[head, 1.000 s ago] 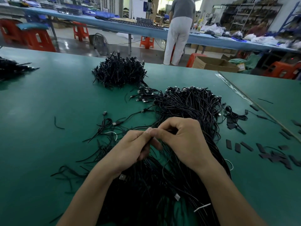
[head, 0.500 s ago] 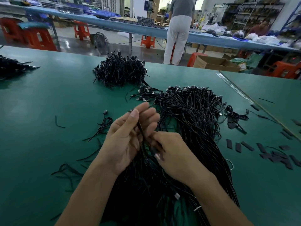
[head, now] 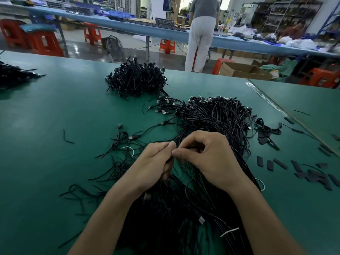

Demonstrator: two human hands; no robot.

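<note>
On the green table [head: 46, 116] a big bundle [head: 217, 118] of black cables spreads under both wrists, a smaller pile [head: 136, 80] lies beyond it, and over the bundle's middle the left hand [head: 152, 162] and right hand [head: 207, 155], fingers curled with tips meeting, pinch one thin cable [head: 191, 147].

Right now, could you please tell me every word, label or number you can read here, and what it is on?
No text is readable.
Label on the box: too blurred.
Blue panel at the back: too blurred.
Cables: no print visible.
</note>
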